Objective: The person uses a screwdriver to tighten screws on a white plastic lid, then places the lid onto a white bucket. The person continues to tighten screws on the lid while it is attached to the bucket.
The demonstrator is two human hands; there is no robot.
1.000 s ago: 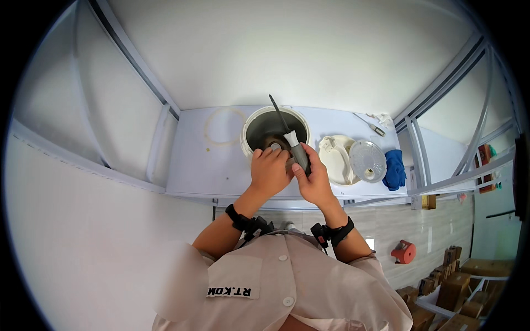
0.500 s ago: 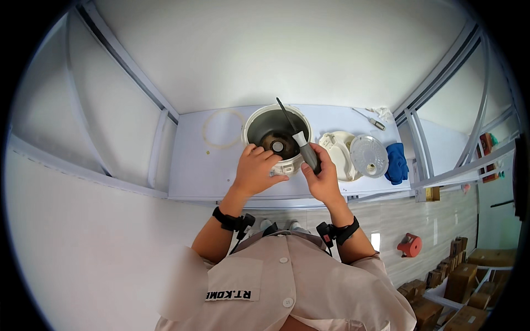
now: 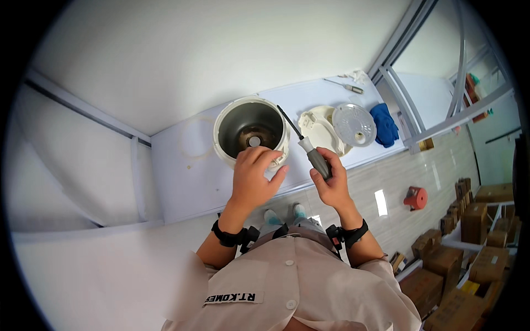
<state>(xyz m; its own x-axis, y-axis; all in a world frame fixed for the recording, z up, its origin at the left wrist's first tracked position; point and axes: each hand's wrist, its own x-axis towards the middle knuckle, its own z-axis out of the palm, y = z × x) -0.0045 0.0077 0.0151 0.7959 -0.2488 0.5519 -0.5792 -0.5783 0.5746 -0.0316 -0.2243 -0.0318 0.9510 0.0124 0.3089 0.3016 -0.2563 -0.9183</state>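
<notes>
On a pale worktable, a rice-cooker body stands uncovered under the loosely open left hand, while the right hand grips a screwdriver whose shaft, if swung left, might scratch it.

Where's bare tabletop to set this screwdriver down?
Front-left table, nearer you than the pale ring and left of the pot, is bare except specks. Crowded: the right end, holding white tray, clear disc and blue cloth.

White wall, glossy grey floor
</notes>
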